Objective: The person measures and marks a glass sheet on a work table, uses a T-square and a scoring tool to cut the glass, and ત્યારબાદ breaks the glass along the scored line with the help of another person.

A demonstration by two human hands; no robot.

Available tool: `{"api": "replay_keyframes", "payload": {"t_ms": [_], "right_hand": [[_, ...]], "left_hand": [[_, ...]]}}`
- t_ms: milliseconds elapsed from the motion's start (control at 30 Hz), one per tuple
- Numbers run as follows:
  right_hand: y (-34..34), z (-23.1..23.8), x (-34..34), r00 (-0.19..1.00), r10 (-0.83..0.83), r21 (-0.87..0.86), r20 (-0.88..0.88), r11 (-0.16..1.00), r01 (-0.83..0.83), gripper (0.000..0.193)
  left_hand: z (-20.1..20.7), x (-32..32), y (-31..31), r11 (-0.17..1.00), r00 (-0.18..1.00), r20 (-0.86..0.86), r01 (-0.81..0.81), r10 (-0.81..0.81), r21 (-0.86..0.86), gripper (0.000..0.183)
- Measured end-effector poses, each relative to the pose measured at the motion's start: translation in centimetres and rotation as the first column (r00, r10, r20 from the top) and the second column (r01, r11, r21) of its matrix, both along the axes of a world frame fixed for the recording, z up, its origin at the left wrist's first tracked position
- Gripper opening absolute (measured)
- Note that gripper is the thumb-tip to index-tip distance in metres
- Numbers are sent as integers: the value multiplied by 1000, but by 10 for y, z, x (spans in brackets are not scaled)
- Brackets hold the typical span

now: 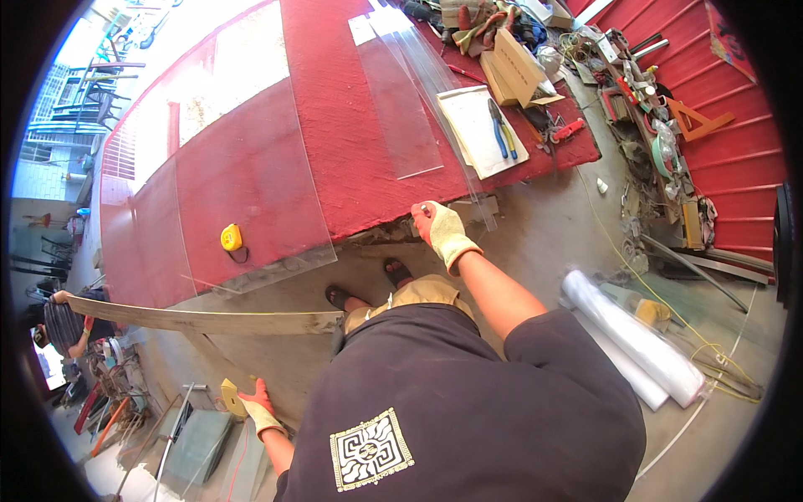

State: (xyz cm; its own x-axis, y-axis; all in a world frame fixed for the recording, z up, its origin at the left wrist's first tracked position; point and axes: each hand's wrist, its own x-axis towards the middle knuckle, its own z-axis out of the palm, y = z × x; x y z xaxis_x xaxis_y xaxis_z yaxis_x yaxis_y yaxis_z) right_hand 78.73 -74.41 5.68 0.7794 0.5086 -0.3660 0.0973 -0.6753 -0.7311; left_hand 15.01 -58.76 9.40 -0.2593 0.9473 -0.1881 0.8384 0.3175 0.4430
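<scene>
My right hand [441, 231], in a cream and orange-red work glove, is closed in a fist at the near edge of the red-covered table [351, 188]. A small dark bit shows at its fingers, too little to name. Lower left, my left hand [261, 405] wears a similar glove, its fingers apart and nothing seen in them. Beside it is a yellow, flat-sided object [232, 396]; I cannot tell whether they touch. Clear glass-like sheets [242, 188] lie on the table, with a yellow tape measure [232, 238] on top.
A long, thin board [226, 322] stretches from my left hip toward another person [71, 330] at far left. Pliers [502, 130] lie on a paper pad [477, 155], near an opened cardboard box [510, 71]. Rolls of clear plastic film [640, 343] lie on the floor to my right.
</scene>
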Motion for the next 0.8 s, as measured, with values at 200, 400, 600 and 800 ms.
{"api": "replay_keyframes", "payload": {"t_ms": [200,400,600,800], "right_hand": [[45,21,18,970,19,29,240,999,-26,36],[47,0,41,996,-7,-65,88,998,12,43],[49,-5,36,987,17,-31,161,999,-12,41],[48,0,33,970,-6,-39,243,999,16,39]], "left_hand": [[-9,-21,-5,999,985,166,-41,35,31,87],[-3,-26,-7,980,739,644,-133,198,-149,83],[-40,-82,-19,948,617,724,-266,308,-176,84],[-48,-78,-21,929,636,685,-325,355,-179,85]]}}
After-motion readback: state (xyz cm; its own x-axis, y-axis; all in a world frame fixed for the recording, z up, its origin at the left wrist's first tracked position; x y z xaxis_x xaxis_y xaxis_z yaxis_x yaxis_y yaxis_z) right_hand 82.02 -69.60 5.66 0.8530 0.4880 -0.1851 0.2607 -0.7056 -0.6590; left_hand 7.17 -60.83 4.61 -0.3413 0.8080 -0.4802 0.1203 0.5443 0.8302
